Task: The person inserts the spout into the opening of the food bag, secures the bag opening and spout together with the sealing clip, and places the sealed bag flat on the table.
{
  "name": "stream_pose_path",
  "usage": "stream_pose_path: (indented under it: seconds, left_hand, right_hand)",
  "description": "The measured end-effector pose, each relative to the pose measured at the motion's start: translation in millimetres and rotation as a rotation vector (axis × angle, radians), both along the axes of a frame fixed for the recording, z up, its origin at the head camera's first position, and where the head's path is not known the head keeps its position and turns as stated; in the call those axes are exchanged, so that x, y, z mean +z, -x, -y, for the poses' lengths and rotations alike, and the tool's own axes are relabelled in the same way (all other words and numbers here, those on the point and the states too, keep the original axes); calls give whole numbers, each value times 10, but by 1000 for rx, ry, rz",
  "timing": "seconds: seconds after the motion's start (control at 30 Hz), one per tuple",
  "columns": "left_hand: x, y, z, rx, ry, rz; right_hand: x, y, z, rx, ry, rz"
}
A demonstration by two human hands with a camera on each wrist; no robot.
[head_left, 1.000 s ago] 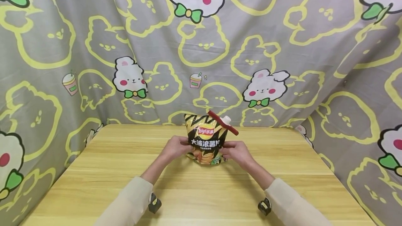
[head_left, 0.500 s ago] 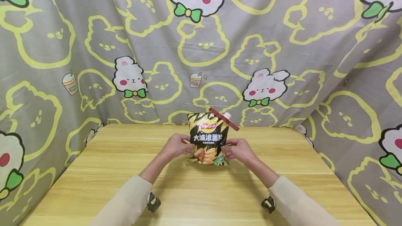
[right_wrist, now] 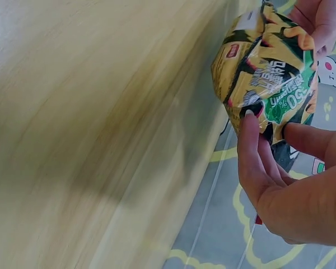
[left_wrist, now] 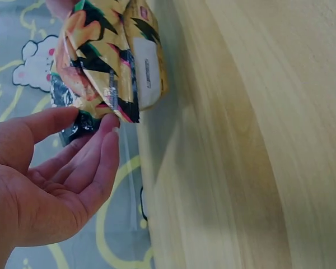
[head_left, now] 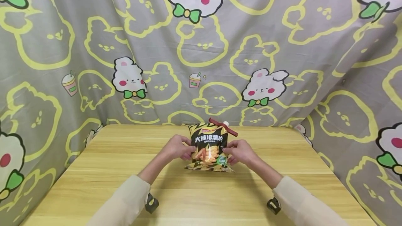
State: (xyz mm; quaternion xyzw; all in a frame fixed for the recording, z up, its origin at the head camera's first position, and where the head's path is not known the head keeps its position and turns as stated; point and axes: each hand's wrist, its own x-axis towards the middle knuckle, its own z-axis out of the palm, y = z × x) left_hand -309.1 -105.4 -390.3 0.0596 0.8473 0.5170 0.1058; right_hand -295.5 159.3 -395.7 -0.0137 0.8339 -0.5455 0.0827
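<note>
A black and yellow bag of potato chips (head_left: 208, 149) is held between both hands over the table, its printed front facing up toward the head camera and its top leaning back. A dark red sealing clip (head_left: 215, 122) with a white cap (head_left: 226, 124) lies slanted across its upper right corner. My left hand (head_left: 179, 148) pinches the bag's left side between thumb and fingers; the left wrist view shows that grip on the chip bag (left_wrist: 95, 61) closely. On the opposite side my right hand (head_left: 240, 152) pinches the chip bag (right_wrist: 269, 73) likewise, thumb on the front and fingers behind.
The light wooden table (head_left: 125, 173) spreads out under both arms. Behind it and at both sides hangs a grey curtain (head_left: 207, 51) with cartoon prints. Black wrist devices (head_left: 152, 203) are strapped below the cuffs of the cream sleeves (head_left: 125, 201).
The bag has come slightly lower and nearer, its top tipping back so the front lies flatter. Both hands keep their hold, and the right forearm has shifted a little outward.
</note>
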Motion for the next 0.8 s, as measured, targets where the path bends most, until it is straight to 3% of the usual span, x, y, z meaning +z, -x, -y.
stream_pose_path:
  seconds: [0.3, 0.53, 0.8]
  left_hand:
    - [-49, -21, 1, -68, 39, 28]
    - [-75, -10, -10, -67, 45, 26]
    - [-83, 0, -13, -83, 23, 41]
  right_hand:
    - [-42, -36, -27, 47, -80, 27]
    - [-63, -20, -31, 40, -91, 42]
    - [-86, 2, -75, 108, -94, 56]
